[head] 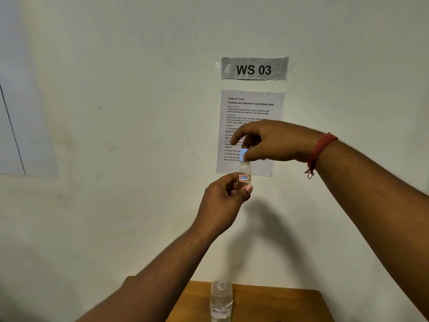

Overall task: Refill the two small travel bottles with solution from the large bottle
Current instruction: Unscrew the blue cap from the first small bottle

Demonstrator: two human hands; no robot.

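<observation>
I see the left hand (pixel 228 194) pinching the small travel bottle (pixel 244 174) at its base, held upright in the air before the wall. Right hand (pixel 267 141) above it, fingertips clamped on the blue cap (pixel 244 155). Taped task sheet (pixel 251 108) right behind the grip. Large bottle (pixel 221 300) well below on the wooden table (pixel 278 303), near its back edge. Open wall space to the left.

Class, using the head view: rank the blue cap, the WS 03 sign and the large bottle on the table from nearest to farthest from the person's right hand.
Measured from the right hand:
1. Blue cap: pinched in its fingers, atop the small bottle.
2. WS 03 sign: on the wall above the hand.
3. Large bottle: far below, standing on the wooden table.
</observation>
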